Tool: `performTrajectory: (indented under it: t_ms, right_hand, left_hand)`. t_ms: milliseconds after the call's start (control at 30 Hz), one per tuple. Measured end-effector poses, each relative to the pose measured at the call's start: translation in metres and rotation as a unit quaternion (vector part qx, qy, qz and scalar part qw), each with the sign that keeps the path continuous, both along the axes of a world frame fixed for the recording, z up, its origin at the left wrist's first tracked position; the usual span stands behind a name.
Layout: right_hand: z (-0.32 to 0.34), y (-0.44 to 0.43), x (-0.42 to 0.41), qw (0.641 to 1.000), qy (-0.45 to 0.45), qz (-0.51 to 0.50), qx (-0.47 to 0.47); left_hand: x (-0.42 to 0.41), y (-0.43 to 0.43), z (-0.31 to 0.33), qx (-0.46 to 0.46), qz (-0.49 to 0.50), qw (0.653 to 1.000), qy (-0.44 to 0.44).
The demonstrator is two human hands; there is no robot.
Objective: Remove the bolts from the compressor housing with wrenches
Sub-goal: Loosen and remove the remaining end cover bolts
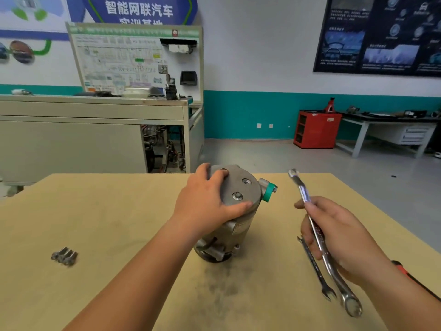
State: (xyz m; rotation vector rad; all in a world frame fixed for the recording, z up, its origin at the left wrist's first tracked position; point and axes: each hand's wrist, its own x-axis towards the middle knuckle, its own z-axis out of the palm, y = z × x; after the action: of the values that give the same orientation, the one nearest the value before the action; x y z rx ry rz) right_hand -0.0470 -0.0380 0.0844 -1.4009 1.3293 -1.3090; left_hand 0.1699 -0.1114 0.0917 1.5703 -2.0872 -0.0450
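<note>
While it stands on end near the middle of the table (119,223), the compressor housing (238,231) shows a dull grey cast-metal cylinder with a flat round end plate facing up. One hex bolt (237,195) with a washer sits in that plate toward 6 o'clock, and a round, open hole (245,181) lies just beyond it toward 12. A stubby port with a green plastic cap (268,193) juts from the rim at 3 o'clock.

From 9 o'clock, the left hand (207,199) clamps the plate, fingers curled over the far rim and thumb pressed along the near edge.

Out at 3 o'clock from the housing, the right hand (338,235) is closed round the shank of a long, polished combination wrench (303,189); its far end points to 12 in the air, and its ring end hangs near the wood at 5. Just beside it, a slimmer open-ended wrench (315,266) lies flat on the table, partly under the fingers.

Well apart at 8 o'clock, three short loose bolts (64,255) lie side by side, touching.

The tabletop is pale, smooth wood, smudged with dark grime at 6 o'clock of the housing.
</note>
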Motion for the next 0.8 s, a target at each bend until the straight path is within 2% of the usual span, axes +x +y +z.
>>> performTrajectory:
  t_ms: [67, 167, 300, 433, 600, 800]
  right_hand:
    - [0.015, 0.01, 0.023, 0.998, -0.039, 0.051, 0.029]
    - [0.025, 0.016, 0.047, 0.991, -0.048, 0.111, 0.066]
    - [0.028, 0.016, 0.063, 0.985, -0.038, 0.132, 0.106]
    - [0.036, 0.012, 0.063, 0.984, 0.019, 0.127, 0.125]
    - [0.043, 0.012, 0.056, 0.98, 0.075, 0.118, 0.14]
    - [0.054, 0.01, 0.056, 0.962, 0.154, 0.152, 0.165]
  left_hand:
    - [0.0, 0.001, -0.002, -0.008, 0.005, 1.0, 0.008]
    - [0.001, 0.003, -0.002, -0.013, 0.005, 1.0, 0.017]
    - [0.002, 0.005, -0.001, -0.008, 0.002, 0.999, 0.031]
    - [0.003, 0.007, 0.002, -0.003, 0.002, 1.0, 0.017]
    - [0.002, 0.007, 0.008, -0.011, 0.021, 0.999, -0.047]
    - [-0.003, 0.007, 0.016, 0.001, 0.025, 0.996, -0.084]
